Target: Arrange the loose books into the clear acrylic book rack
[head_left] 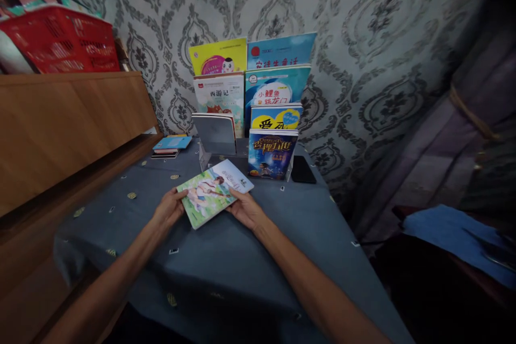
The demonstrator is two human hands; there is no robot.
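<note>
A paperback book with a pale blue and green illustrated cover is held tilted above the table, between both hands. My left hand grips its left edge, thumb on the cover. On the book's right edge, my right hand is closed with the thumb on top and fingers underneath. Just beyond stands a tiered book rack. Its right column bears a dark blue book in front, with a yellow book and teal ones behind. At the left front is a grey-backed book, before a pale green one.
A small stack of books lies at the table's back left. A black phone rests right of the rack. The cloth-covered table meets a wooden headboard on the left, with a red basket above. Curtains hang at right.
</note>
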